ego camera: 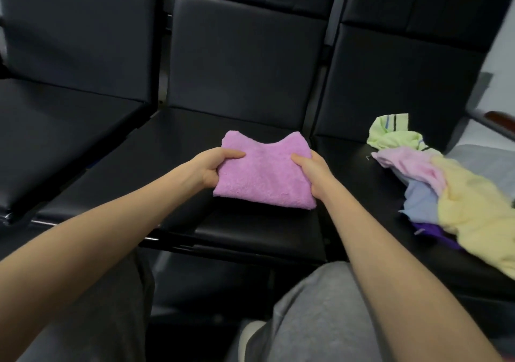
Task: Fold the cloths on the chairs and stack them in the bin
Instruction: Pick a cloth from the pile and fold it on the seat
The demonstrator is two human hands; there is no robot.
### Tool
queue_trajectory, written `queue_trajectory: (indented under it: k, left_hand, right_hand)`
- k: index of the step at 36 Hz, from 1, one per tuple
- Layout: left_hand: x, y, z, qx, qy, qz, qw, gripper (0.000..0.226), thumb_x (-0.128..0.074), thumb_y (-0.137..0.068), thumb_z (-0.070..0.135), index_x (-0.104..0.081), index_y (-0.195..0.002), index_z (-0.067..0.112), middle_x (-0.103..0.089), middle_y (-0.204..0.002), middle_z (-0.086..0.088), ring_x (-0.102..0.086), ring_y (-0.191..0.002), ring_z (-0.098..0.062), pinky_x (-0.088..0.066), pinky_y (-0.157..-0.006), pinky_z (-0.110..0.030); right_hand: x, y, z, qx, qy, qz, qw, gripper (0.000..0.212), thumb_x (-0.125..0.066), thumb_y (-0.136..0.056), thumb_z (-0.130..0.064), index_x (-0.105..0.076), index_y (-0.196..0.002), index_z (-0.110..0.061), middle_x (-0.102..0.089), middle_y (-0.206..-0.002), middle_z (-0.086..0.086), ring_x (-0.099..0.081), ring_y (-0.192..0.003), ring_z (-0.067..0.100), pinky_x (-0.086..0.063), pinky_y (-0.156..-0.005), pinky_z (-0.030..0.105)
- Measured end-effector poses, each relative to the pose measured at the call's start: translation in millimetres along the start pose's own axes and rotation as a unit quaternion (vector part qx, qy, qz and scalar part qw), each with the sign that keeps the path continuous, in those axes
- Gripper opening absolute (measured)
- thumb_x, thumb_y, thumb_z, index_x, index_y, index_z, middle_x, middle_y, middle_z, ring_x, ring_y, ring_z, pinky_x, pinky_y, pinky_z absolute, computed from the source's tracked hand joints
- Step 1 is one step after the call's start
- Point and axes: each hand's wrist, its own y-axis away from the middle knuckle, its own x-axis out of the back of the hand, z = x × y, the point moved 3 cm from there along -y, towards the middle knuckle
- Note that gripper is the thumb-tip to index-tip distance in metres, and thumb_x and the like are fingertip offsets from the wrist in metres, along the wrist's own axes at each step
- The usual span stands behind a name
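Gripping the left edge of a folded pink cloth [264,176] with the left hand [211,168], thumb on top and fingers curled beneath. Gripping the right edge likewise with the right hand [313,176], thumb laid across the upper face. Between the two hands, a thick, fluffy rectangle with its far edge dipped in the middle and both far corners raised. Held low over the front half of the middle chair [189,150], with a dark shadow under the near edge; impossible to tell whether touching the seat or just clear of it. To the right, on the seat of the right chair [359,183] and well apart from the pink cloth, a loose pile of unfolded cloths [446,191]: a green striped one [390,137] farthest back, then pale pink [412,164], yellow [473,211], light blue [420,201] and a scrap of purple [430,230] at the near edge. To the left, the left chair [69,138]. All three in black padded upholstery, joined in a row with dark metal between. Beyond the right chair, a brown armrest [498,119] and a pale wall [503,49]. Nearest the camera, grey trousers [320,320] below the bare forearms.
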Motion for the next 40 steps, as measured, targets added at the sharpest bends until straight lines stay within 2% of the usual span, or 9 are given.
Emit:
queue_trajectory:
  k: [4,11,19,24,29,33,36,38,40]
  left_hand:
    - [-43,12,4,-0.001,0.014,-0.056,0.998,0.026,-0.068,-0.082,0.015,-0.063,-0.107,0.007,-0.067,-0.102,-0.011,-0.064,-0.096,-0.027,-0.052,-0.072,-0.041]
    - [-128,32,-8,-0.003,-0.029,-0.126,0.992,0.042,-0.065,-0.081,0.007,-0.057,-0.123,0.008,-0.060,-0.120,-0.016,-0.059,-0.107,-0.032,-0.052,-0.073,-0.046]
    - [-226,71,-47,0.020,-0.087,-0.209,0.974,0.014,-0.055,-0.085,-0.002,-0.061,-0.096,0.005,-0.065,-0.089,-0.011,-0.064,-0.082,-0.024,-0.053,-0.065,-0.035]
    - [-277,96,-111,0.063,-0.118,-0.240,0.961,0.019,-0.053,-0.086,-0.005,-0.058,-0.102,0.005,-0.063,-0.092,-0.012,-0.061,-0.078,-0.023,-0.050,-0.059,-0.035]
    - [-298,98,-200,0.135,-0.071,-0.209,0.966,0.082,-0.055,-0.060,-0.010,-0.038,-0.138,0.008,-0.054,-0.126,-0.018,-0.060,-0.097,-0.033,-0.053,-0.064,-0.042]
    - [-298,101,-259,0.147,-0.062,-0.149,0.976,0.064,-0.042,-0.078,-0.013,-0.029,-0.135,0.011,-0.049,-0.114,-0.016,-0.056,-0.085,-0.029,-0.049,-0.060,-0.037]
    - [-291,102,-282,0.167,-0.080,-0.132,0.974,0.057,-0.042,-0.081,-0.012,-0.030,-0.132,0.010,-0.045,-0.094,-0.010,-0.054,-0.079,-0.027,-0.050,-0.062,-0.037]
    - [-285,97,-294,0.164,-0.104,-0.112,0.974,0.057,-0.046,-0.081,-0.012,-0.031,-0.131,0.009,-0.046,-0.097,-0.011,-0.055,-0.089,-0.031,-0.052,-0.073,-0.041]
    - [-275,91,-311,0.180,-0.141,-0.093,0.969,0.069,-0.052,-0.079,-0.012,-0.025,-0.138,0.010,-0.046,-0.118,-0.015,-0.055,-0.105,-0.034,-0.051,-0.082,-0.044]
  right_hand:
    - [46,15,-4,0.009,-0.030,0.022,0.999,0.036,-0.058,-0.092,-0.019,-0.051,-0.128,-0.018,-0.060,-0.113,0.003,-0.058,-0.098,0.019,-0.049,-0.075,0.034]
    - [137,50,7,0.030,-0.103,0.071,0.992,0.040,-0.062,-0.088,-0.010,-0.053,-0.127,-0.016,-0.064,-0.113,0.007,-0.061,-0.101,0.024,-0.052,-0.084,0.037]
    - [236,138,39,-0.032,-0.114,0.073,0.990,0.024,-0.057,-0.092,-0.017,-0.056,-0.115,-0.024,-0.066,-0.103,0.005,-0.064,-0.092,0.021,-0.051,-0.073,0.034]
    - [292,204,93,-0.100,-0.121,0.105,0.982,0.041,-0.063,-0.085,-0.021,-0.053,-0.125,-0.026,-0.067,-0.110,0.007,-0.065,-0.099,0.025,-0.052,-0.077,0.038]
    - [313,247,146,-0.124,-0.114,0.108,0.980,0.042,-0.058,-0.088,-0.012,-0.050,-0.128,-0.022,-0.064,-0.117,0.005,-0.063,-0.101,0.021,-0.052,-0.086,0.037]
    - [318,262,189,-0.165,-0.079,0.113,0.977,0.055,-0.069,-0.081,-0.011,-0.048,-0.132,-0.018,-0.064,-0.116,0.004,-0.062,-0.103,0.021,-0.049,-0.090,0.037]
    - [316,263,214,-0.196,-0.073,0.097,0.973,0.045,-0.064,-0.087,-0.008,-0.050,-0.129,-0.019,-0.064,-0.115,0.004,-0.061,-0.102,0.020,-0.049,-0.089,0.034]
    - [313,262,229,-0.225,-0.065,0.092,0.968,0.041,-0.061,-0.090,-0.008,-0.050,-0.128,-0.019,-0.065,-0.114,0.002,-0.061,-0.102,0.019,-0.048,-0.089,0.032]
    - [308,260,245,-0.271,-0.040,0.069,0.959,0.050,-0.062,-0.090,-0.011,-0.045,-0.136,-0.018,-0.061,-0.123,0.003,-0.059,-0.110,0.020,-0.047,-0.094,0.033]
